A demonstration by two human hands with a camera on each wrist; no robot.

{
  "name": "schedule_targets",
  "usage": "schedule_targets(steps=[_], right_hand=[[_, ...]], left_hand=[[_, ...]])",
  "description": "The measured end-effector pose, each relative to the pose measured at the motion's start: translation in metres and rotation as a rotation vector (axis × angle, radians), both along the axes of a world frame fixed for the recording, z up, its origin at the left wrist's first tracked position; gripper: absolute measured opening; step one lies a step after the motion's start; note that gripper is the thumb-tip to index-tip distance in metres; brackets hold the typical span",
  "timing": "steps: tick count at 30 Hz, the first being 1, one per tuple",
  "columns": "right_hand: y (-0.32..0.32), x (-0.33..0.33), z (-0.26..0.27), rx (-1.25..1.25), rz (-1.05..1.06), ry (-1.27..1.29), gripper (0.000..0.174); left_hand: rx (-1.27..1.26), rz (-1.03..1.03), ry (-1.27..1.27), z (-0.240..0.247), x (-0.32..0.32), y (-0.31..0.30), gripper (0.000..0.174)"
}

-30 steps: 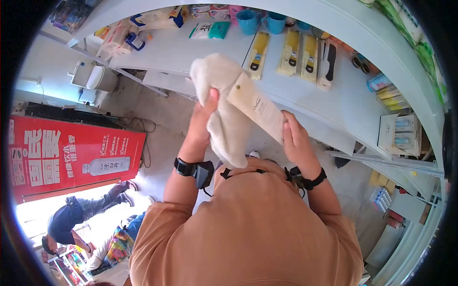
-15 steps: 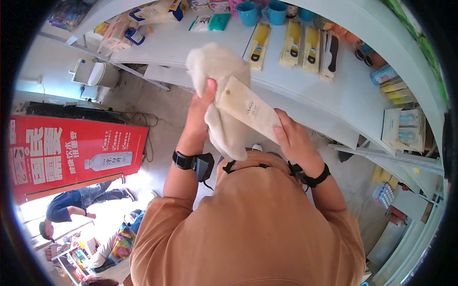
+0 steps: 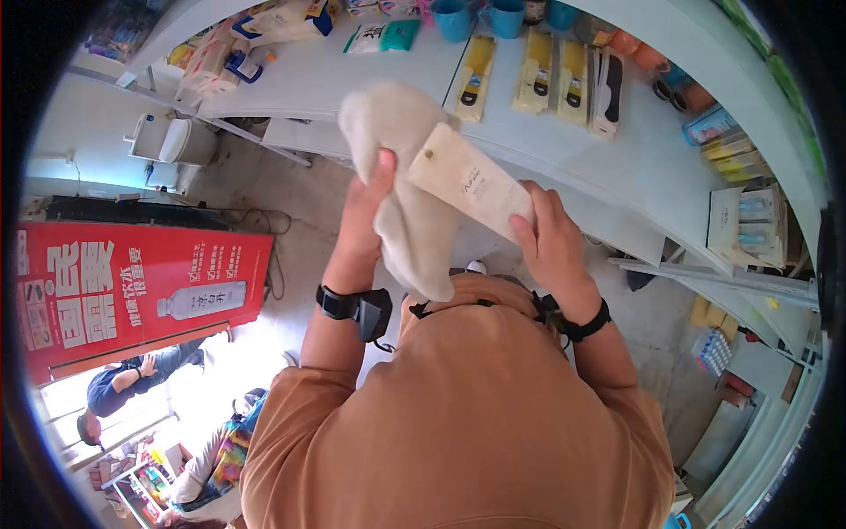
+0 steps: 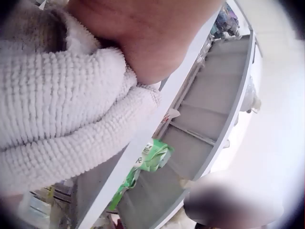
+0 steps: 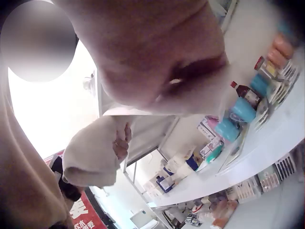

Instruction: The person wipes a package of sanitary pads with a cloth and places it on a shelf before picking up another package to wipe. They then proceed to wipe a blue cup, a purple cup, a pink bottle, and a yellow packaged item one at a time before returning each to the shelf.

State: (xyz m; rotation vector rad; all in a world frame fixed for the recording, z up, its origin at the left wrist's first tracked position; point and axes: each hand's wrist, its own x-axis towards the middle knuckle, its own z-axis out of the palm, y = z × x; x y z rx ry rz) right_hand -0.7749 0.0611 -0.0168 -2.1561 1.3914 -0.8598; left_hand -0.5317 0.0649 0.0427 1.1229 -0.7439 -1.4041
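A folded cream-white towel hangs in front of my chest in the head view. My left hand grips it from its left side, the thumb pressed on its face and the other fingers hidden behind. Close up in the left wrist view, the towel shows a ribbed, fluffy weave. A long cream label with printed text is fastened to it by a small round stud and slants down to the right. The label's lower end is pinched by my right hand, thumb on the front.
Beyond the towel runs a white shelf with yellow-packed utensils, blue mugs and a green-white packet. A boxed set sits at its right end. A red printed panel stands left, with people beyond it.
The towel and label have shifted slightly up and left in the head view. The right thumb has come round onto the label's front. Behind at lower left, a standing person has changed posture.
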Motion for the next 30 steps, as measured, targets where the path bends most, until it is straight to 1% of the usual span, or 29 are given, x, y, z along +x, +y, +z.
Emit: schedule_targets(steps=[1,3,4,5,7,8,9,11,13,15,16,17,19,20,21,23,24,25,26,27,28,29,30], right_hand=[[0.0,0.003,0.006,-0.007,-0.036,0.038,0.041],[0.0,0.012,0.02,-0.007,-0.033,0.03,0.041],[0.0,0.014,0.023,-0.007,-0.027,0.025,0.041],[0.001,0.015,0.022,-0.006,-0.03,0.026,0.041],[0.001,0.018,0.019,0.024,-0.039,-0.016,0.042],[0.002,0.017,0.014,0.025,-0.041,-0.014,0.042],[0.002,0.014,0.006,0.01,-0.064,-0.002,0.043],[0.002,0.016,0.002,-0.004,-0.084,0.013,0.043],[0.005,0.021,0.005,-0.011,-0.101,0.037,0.043],[0.005,0.029,0.012,0.014,-0.092,0.012,0.044],[0.005,0.035,0.015,0.035,-0.085,-0.013,0.044],[0.006,0.041,0.017,0.034,-0.089,-0.011,0.044],[0.007,0.056,0.02,-0.07,-0.021,-0.072,0.044],[0.008,0.061,0.023,-0.069,-0.022,-0.067,0.044],[0.009,0.066,0.028,-0.035,-0.019,-0.06,0.044],[0.01,0.077,0.031,0.002,-0.016,-0.049,0.043],[0.008,0.084,0.03,-0.131,-0.053,-0.127,0.044],[0.007,0.09,0.028,-0.265,-0.089,-0.205,0.045],[0.007,0.094,0.026,-0.264,-0.089,-0.202,0.045],[0.007,0.097,0.024,-0.317,-0.071,-0.083,0.046],[0.006,0.1,0.024,-0.37,-0.055,0.036,0.048],[0.004,0.105,0.026,-0.372,-0.058,0.04,0.048],[0.002,0.111,0.028,-0.446,-0.028,0.083,0.05]], left_hand=[[0.003,-0.002,-0.003,-0.01,-0.001,0.004,0.052],[-0.114,-0.113,-0.29,-0.043,0.0,0.009,0.046],[-0.071,-0.133,-0.258,-0.051,0.003,0.01,0.042],[-0.071,-0.136,-0.257,-0.047,0.004,0.009,0.042],[-0.054,0.026,-0.103,-0.032,0.011,0.008,0.048],[0.047,0.08,-0.117,-0.015,0.016,0.007,0.055],[0.047,0.079,-0.115,-0.011,0.024,0.004,0.055],[-0.124,0.12,0.095,-0.007,0.038,-0.001,0.062],[-0.118,0.122,0.048,-0.003,0.04,0.001,0.062],[0.015,0.017,-0.036,-0.007,0.044,0.004,0.064],[-0.005,-0.067,-0.027,-0.015,0.046,0.004,0.053],[-0.005,-0.071,-0.026,-0.023,0.045,0.006,0.053],[-0.039,-0.2,-0.094,-0.04,0.038,0.012,0.04],[-0.04,-0.248,-0.065,-0.044,0.038,0.01,0.034],[-0.04,-0.249,-0.06,-0.046,0.041,0.008,0.034],[-0.044,-0.309,-0.129,-0.046,0.046,0.006,0.036],[-0.042,-0.31,-0.125,-0.046,0.049,0.004,0.036],[-0.065,-0.336,-0.185,-0.048,0.052,0.003,0.038],[-0.09,-0.361,-0.246,-0.05,0.054,0.003,0.04],[-0.09,-0.361,-0.243,-0.052,0.053,0.003,0.04],[-0.197,-0.359,-0.319,-0.055,0.052,0.002,0.04],[-0.307,-0.358,-0.395,-0.057,0.052,0.001,0.039],[-0.311,-0.363,-0.392,-0.059,0.053,0.001,0.039]])
